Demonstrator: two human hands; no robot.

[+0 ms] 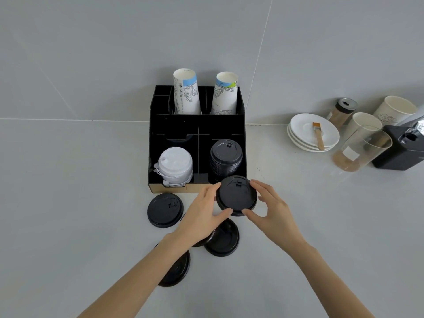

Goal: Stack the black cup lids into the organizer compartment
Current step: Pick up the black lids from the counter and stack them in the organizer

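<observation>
Toward the near edge of the counter [68, 203], loose black lids [222, 239] lie scattered, partly under the forearms. Just beyond, the left hand [204, 214] and right hand [273, 210] hold one black lid [236, 195] between them, fingers [257, 185] pinching its rim, in front of the organizer [197, 125]. Its right front compartment holds a black stack [226, 157], the left white lids [175, 166]. Paper cups [185, 92] stand at the back.

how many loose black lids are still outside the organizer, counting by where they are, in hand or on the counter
Held in both hands: 1 black lid
Lying in the open on the counter: 2, left lid and front lid
Partly hidden under the left arm: at least 2 more
Total: at least 5
</observation>
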